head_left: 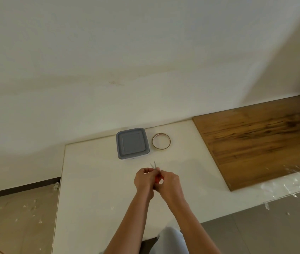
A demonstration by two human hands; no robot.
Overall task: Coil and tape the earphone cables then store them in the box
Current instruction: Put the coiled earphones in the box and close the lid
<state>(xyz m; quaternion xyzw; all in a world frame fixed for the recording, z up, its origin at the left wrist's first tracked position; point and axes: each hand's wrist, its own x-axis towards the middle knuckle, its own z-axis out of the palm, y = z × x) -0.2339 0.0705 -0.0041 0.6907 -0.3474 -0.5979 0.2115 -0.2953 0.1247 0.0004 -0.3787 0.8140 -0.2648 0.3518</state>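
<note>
A square box with a grey lid (132,143) stands shut at the back of the white table (94,180). Beside it on the right lies a ring of clear tape (161,141). Both hands meet over the table in front of the box. My right hand (169,182) grips small scissors (153,165) with red handles, blades parted and pointing away from me. My left hand (144,178) pinches something small at the blades; what it is stays hidden between the fingers. No earphone cable shows clearly.
A brown wooden board (259,140) covers the table's right part. Torn clear plastic film (292,182) hangs along the table's right front edge. The white wall rises directly behind the box. Scraps of plastic lie on the floor at lower left.
</note>
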